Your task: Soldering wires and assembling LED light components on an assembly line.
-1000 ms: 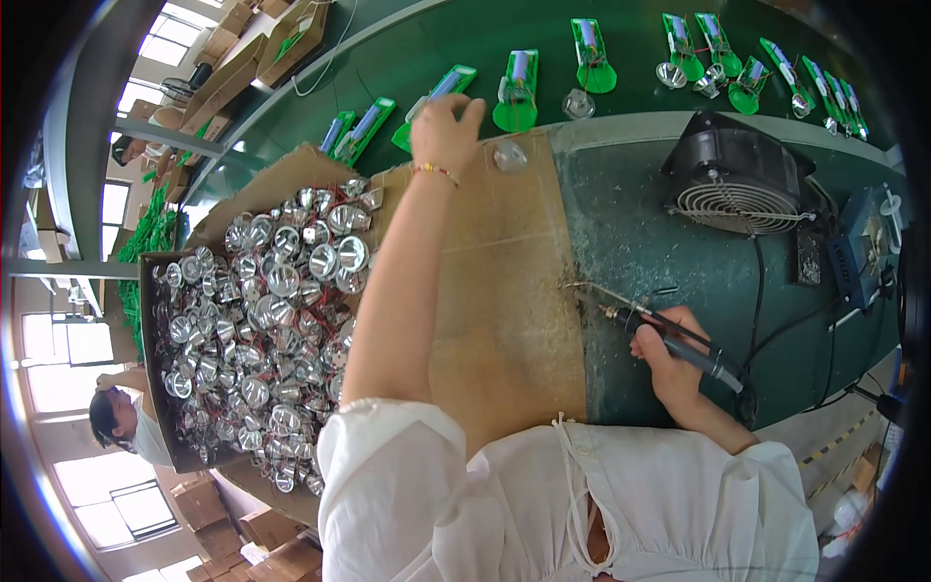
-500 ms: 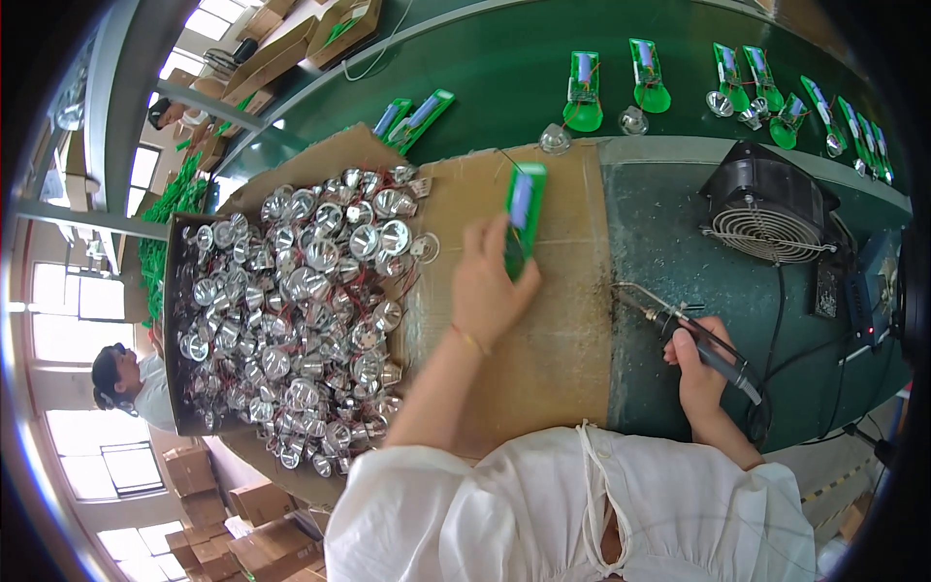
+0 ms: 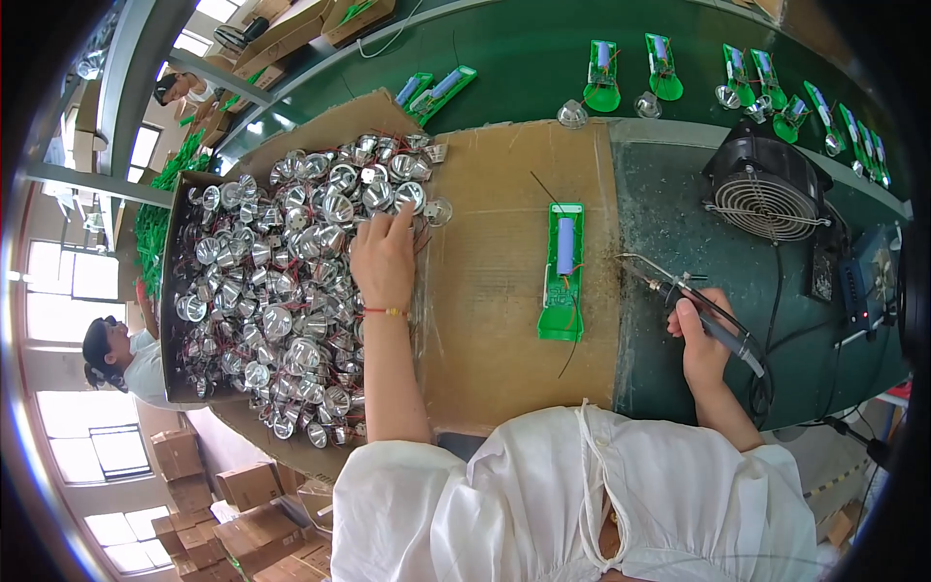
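2 bare hands in view. Left hand (image 3: 383,254) lies palm down on the heap of silver reflector cups (image 3: 281,291), fingers curled into the cups near the heap's right edge; cannot tell if it has hold of 1. Red string bracelet (image 3: 388,311) on that wrist. Cups with thin red wires fill a dark tray (image 3: 171,291) and spill onto the cardboard sheet (image 3: 485,281). Right hand (image 3: 700,341) is closed around the black handle of a soldering iron (image 3: 698,310), tip pointing left, over the dark green mat (image 3: 669,233). Green circuit board (image 3: 563,272) with a blue cylindrical cell lies flat on the cardboard between the 2 hands, touched by neither, iron tip near its right side. Black fan (image 3: 771,189) stands behind the iron. More green boards (image 3: 603,76) and loose reflectors sit on the green conveyor belt (image 3: 504,48) beyond. Another person (image 3: 121,359) at far left, cardboard boxes (image 3: 252,485) below.
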A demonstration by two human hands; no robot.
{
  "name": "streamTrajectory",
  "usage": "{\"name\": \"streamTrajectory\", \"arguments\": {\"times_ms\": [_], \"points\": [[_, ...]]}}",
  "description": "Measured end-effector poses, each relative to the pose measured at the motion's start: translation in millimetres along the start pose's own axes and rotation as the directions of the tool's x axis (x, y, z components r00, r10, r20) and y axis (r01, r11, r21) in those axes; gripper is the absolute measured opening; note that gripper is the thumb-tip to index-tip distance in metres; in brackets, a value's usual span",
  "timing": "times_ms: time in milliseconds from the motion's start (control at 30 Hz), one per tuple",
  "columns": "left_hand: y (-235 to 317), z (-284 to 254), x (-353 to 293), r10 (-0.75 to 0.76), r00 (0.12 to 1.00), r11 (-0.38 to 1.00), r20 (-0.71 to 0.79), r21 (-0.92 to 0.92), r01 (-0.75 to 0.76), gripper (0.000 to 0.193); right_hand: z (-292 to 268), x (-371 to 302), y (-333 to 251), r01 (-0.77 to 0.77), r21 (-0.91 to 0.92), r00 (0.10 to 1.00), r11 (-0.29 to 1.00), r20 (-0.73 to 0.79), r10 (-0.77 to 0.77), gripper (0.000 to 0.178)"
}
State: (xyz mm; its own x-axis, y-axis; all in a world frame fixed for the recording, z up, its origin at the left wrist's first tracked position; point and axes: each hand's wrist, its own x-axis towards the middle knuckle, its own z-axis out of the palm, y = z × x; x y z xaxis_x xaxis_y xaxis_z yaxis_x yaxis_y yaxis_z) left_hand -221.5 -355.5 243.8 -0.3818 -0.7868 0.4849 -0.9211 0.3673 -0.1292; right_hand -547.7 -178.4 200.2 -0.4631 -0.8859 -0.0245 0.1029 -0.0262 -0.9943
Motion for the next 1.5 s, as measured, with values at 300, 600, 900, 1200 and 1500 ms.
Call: {"name": "streamTrajectory", "arguments": {"times_ms": [300, 600, 900, 1200, 1500], "points": [[-3, 14, 2, -0.029, 0.997, 0.994, -0.073, -0.109, 0.021, 0.014, -1, -4, -8, -0.007, -0.003, 1.0, 1.0, 0.0, 0.007, 0.015], [-6, 13, 17, -0.073, 0.995, 0.984, 0.067, -0.156, 0.083, 0.033, 2, -4, -8, -0.024, -0.016, 0.999, 1.0, 0.031, 0.024, 0.015], [19, 31, 33, -0.055, 0.997, 0.998, 0.051, -0.001, 0.055, 0.017, 4, -11, -11, -0.009, -0.039, 1.0, 0.999, 0.026, 0.01, 0.017], [21, -2, 16, -0.29, 0.928, 0.923, -0.235, -0.325, 0.206, 0.007, 4, -16, -15, 0.014, -0.011, 0.999, 1.0, 0.035, -0.014, 0.016], [-1, -6, 8, -0.19, 0.972, 0.972, -0.14, -0.164, 0.166, 0.016, 9, -19, -15, 0.002, -0.023, 0.997, 1.0, 0.078, -0.001, 0.016]]}}
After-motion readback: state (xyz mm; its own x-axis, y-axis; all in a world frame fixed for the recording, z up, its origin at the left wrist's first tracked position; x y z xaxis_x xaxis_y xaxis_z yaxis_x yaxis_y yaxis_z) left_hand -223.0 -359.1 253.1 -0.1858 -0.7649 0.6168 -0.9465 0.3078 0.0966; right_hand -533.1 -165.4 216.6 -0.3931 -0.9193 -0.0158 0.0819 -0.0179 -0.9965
